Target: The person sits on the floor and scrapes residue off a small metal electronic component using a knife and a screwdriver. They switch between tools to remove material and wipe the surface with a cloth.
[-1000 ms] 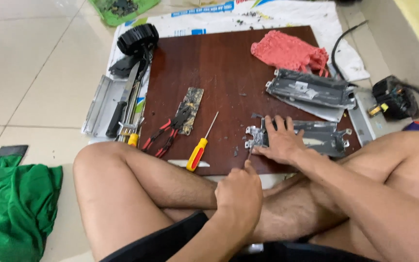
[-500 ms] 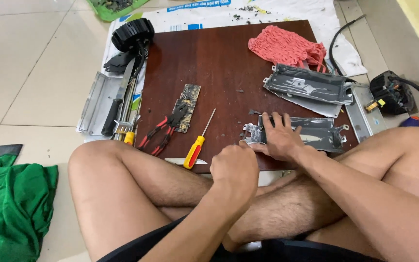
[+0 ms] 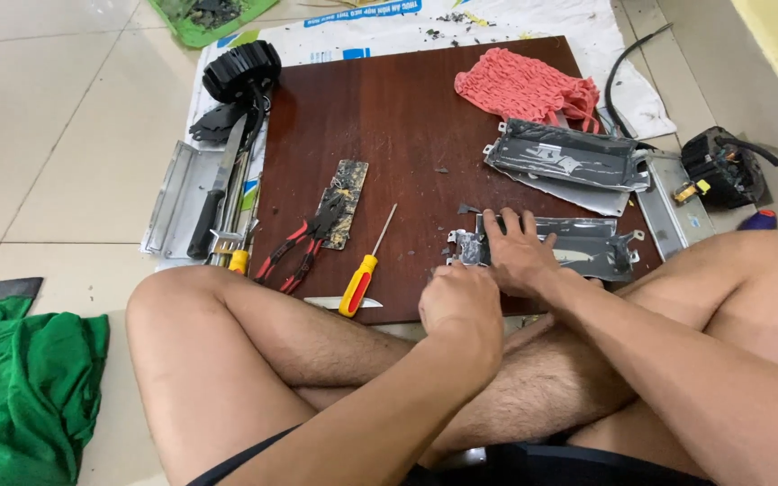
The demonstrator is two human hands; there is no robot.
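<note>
While the right hand (image 3: 517, 256) lay with fingers spread flat on the metal tray (image 3: 578, 245), its long axis running left-right at the board's (image 3: 407, 117) near right edge, the left hand (image 3: 461, 301) sat curled at the tray's near-left corner; its grip couldn't be told.

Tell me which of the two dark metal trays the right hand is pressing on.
The near tray, at the board's front edge under the right hand. The far tray, beside the pink cloth, lies untouched.

Hands: right (image 3: 517, 255) flat, left (image 3: 461, 301) fisted
</note>
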